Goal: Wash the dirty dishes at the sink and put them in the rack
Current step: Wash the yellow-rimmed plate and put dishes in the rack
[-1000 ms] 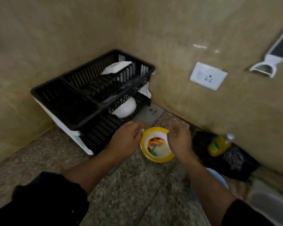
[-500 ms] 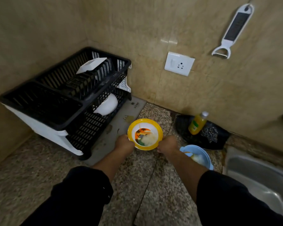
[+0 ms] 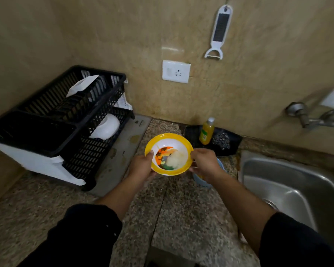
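At the counter's (image 3: 181, 218) back left corner, against both walls, you have the black dish rack (image 3: 52, 128), with a white plate (image 3: 81, 86) upright in its upper tier and a white bowl (image 3: 105, 127) in the lower one. A grey mat (image 3: 121, 151) runs under the rack's right end. Your left hand (image 3: 142, 166) grips the left rim of the yellow-rimmed bowl (image 3: 169, 153), thumb on the inside; the bowl is dirty with pale and orange residue and is held over mid-counter. Your right hand (image 3: 205, 162) grasps its right rim. A blue bowl (image 3: 206, 182) sits on the counter under that hand. Behind it, a black tray (image 3: 233, 139) at the back wall carries a yellow soap bottle (image 3: 207, 131) and a steel scrubber (image 3: 222, 140). The steel sink (image 3: 289, 182) fills the counter's right end, its basin open. Bare speckled counter stretches toward the near edge.
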